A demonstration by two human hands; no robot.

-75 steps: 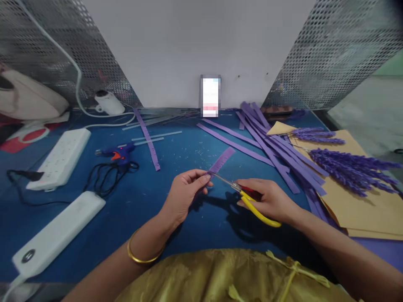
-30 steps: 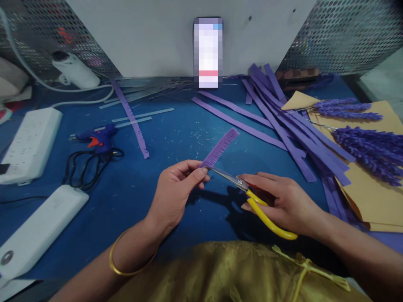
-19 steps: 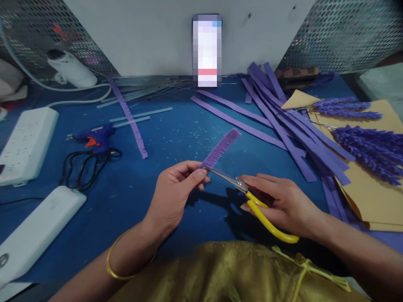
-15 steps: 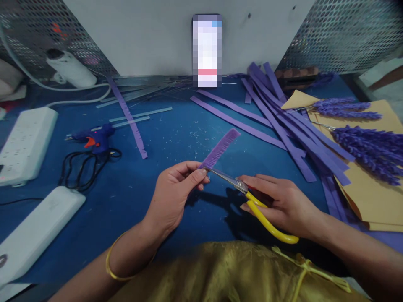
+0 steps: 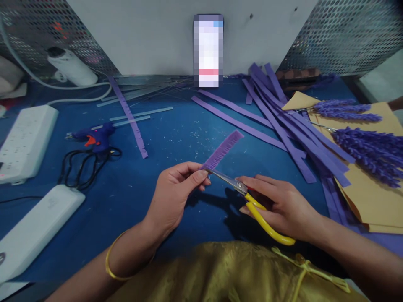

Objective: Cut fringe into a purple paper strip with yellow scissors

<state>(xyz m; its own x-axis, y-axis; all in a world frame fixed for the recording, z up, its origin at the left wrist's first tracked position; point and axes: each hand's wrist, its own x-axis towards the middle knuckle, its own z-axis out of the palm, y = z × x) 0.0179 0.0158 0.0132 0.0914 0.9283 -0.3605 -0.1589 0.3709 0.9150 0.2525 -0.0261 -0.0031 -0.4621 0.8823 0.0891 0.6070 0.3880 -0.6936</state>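
Observation:
My left hand point(image 5: 174, 197) pinches the near end of a short purple strip point(image 5: 223, 150) with a fringed edge, held just above the blue table point(image 5: 176, 138). My right hand point(image 5: 283, 207) grips yellow-handled scissors point(image 5: 252, 203). Their blades meet the strip right beside my left fingertips. A gold bangle sits on my left wrist.
Long purple strips point(image 5: 277, 121) fan out at the back right beside tan paper point(image 5: 374, 197) carrying purple lavender-like sprigs point(image 5: 368, 147). A blue glue gun point(image 5: 94, 137) with a black cord, two white power strips point(image 5: 27, 142), clear glue sticks point(image 5: 141, 114) and a propped phone point(image 5: 208, 50) lie around.
The view dropped and drew closer since the earliest frame. Over the last second both hands keep their hold, and the scissors stay at the strip with only slight shifts.

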